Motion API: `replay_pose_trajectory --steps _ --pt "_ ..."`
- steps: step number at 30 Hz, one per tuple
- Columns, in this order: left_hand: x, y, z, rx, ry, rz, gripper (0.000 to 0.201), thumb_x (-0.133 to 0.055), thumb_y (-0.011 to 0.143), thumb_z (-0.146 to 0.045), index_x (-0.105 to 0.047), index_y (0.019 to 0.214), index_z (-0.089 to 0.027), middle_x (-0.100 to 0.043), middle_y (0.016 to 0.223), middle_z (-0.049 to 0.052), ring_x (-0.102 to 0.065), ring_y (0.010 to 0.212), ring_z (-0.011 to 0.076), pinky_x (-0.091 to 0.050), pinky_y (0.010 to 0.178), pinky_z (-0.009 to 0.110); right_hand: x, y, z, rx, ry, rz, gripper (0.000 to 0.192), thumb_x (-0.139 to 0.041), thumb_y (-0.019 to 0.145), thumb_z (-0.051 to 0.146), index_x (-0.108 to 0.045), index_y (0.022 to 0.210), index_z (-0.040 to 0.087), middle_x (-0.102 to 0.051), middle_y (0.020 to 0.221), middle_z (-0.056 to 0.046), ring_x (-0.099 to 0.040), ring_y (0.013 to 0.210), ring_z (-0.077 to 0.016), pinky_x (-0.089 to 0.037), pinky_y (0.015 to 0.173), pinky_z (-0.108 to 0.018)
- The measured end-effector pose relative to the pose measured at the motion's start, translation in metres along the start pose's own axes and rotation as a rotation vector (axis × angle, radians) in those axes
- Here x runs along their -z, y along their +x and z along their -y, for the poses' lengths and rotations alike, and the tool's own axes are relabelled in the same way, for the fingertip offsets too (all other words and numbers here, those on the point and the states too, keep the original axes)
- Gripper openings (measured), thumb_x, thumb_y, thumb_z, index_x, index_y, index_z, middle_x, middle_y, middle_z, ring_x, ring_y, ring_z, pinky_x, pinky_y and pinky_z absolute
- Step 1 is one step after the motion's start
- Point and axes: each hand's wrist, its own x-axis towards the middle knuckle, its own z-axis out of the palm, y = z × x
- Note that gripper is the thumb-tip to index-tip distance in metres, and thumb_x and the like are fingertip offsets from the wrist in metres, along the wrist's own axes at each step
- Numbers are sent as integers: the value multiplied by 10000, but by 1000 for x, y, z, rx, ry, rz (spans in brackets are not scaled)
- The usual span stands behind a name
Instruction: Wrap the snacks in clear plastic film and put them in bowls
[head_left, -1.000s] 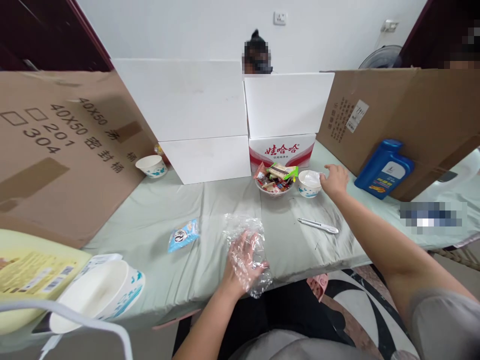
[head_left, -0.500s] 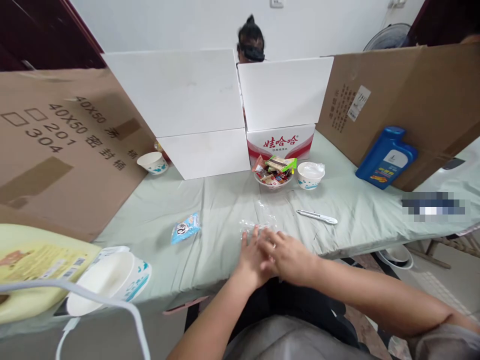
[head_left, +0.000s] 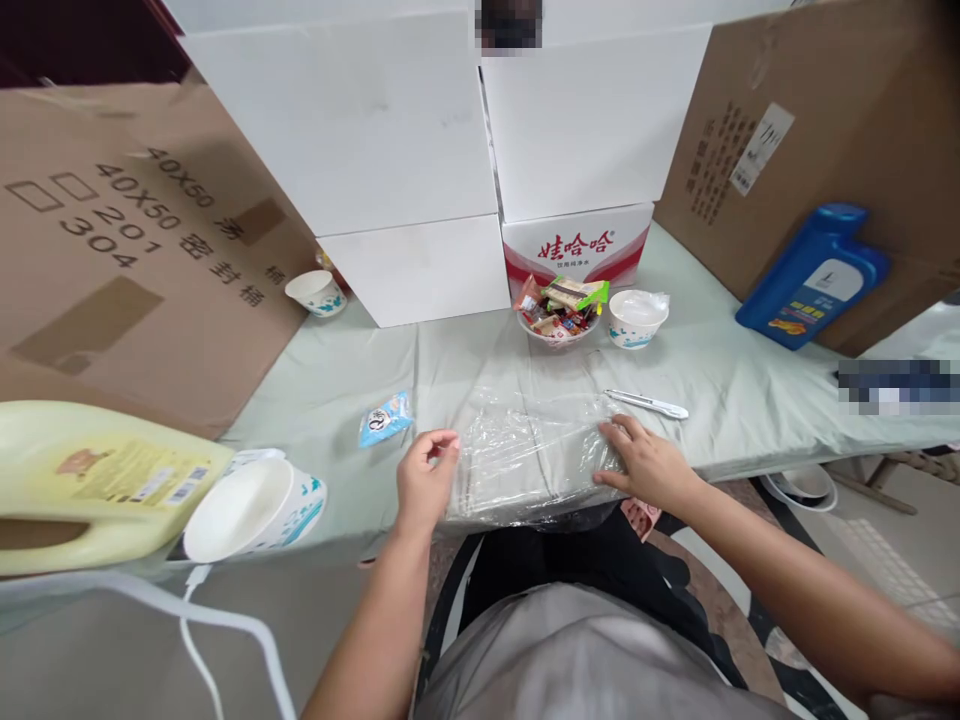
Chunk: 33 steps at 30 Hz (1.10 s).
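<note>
Clear plastic film [head_left: 525, 455]: at six o'clock from the snack bowl [head_left: 556, 341]; even, light tension should flatten it best.
Left hand [head_left: 424, 485]: pinching film's nine-o'clock edge.
Right hand [head_left: 651, 466]: fingers spread, touching its three-o'clock edge.

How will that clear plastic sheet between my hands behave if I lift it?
The clear plastic sheet will probably be floppy, judging by its many fine wrinkles. It's likely very light, since it looks thin and the green cloth shows through. Its glossy glints suggest it could be slippery.
</note>
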Motion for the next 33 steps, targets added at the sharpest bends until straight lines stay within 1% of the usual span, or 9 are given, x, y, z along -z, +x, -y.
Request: replay_pose_trajectory --steps 4,6,11,14,17,22,26,29,33 --pt "4 -9 -12 -263 142 370 202 -583 835 -284 -693 991 -219 -687 1030 46 -616 988 207 -508 911 368 3 10 -6 10 -7 18 743 -657 772 602 -515 1367 179 -476 1427 -181 -571 1180 -345 -504 929 -451" --pt "2 -14 -17 -337 248 486 214 -597 840 -268 -693 1029 -233 -663 1104 48 -573 1085 229 -488 957 391 7 15 -11 12 -17 -35 671 -644 798 568 -558 1327 164 -492 1416 -187 -550 1193 -363 -479 961 -489" --pt "-9 -28 -20 -356 445 417 296 -601 866 -328 -656 1138 -224 -609 1146 82 -525 1107 269 -480 959 436 14 2 -13 94 170 -322 394 -481 940 422 -605 1252 217 -627 1245 -145 -579 1138 -313 -468 963 -517" --pt "-12 -33 -19 -380 462 383 343 -602 866 -349 -628 1183 -221 -593 1167 94 -515 1120 284 -470 972 463 3 -23 -4 312 303 -307 458 -540 913 440 -541 1327 243 -644 1230 -122 -573 1169 -292 -485 958 -502" --pt "-6 -38 -17 -434 404 368 322 -585 874 -341 -619 1172 -223 -585 1187 96 -507 1163 282 -455 1009 460 -25 -47 1 451 250 -224 556 -578 896 377 -448 1425 263 -551 1394 -101 -467 1320 -296 -436 1032 -525" --pt "17 -51 -4 -472 455 456 524 -732 743 -393 -572 1220 -245 -577 1263 83 -462 1278 313 -409 1072 494 -65 -57 -3 355 125 -155 660 -381 910 73 -329 1481 400 -422 1504 41 -340 1420 -229 -367 1104 -501" --pt "32 -61 12 -540 576 569 731 -720 736 -280 -425 1405 -290 -441 1487 71 -327 1417 328 -316 1136 549 -67 -47 3 252 137 -196 565 -396 943 137 -416 1435 415 -469 1470 38 -421 1368 -245 -363 1087 -511" --pt "39 -64 21 -566 543 531 542 -542 848 -156 -482 1370 -288 -495 1458 52 -376 1404 277 -344 1130 518 -55 -42 11 239 210 -261 386 -490 950 280 -575 1319 351 -569 1387 -12 -487 1302 -277 -385 1053 -522" --pt "46 -65 18 -505 267 426 228 -465 923 -193 -675 1002 -239 -699 1170 48 -545 1265 237 -460 1043 434 -32 -44 14 255 397 -352 255 -479 957 292 -698 1086 280 -695 1181 -43 -565 1192 -257 -436 1005 -491"
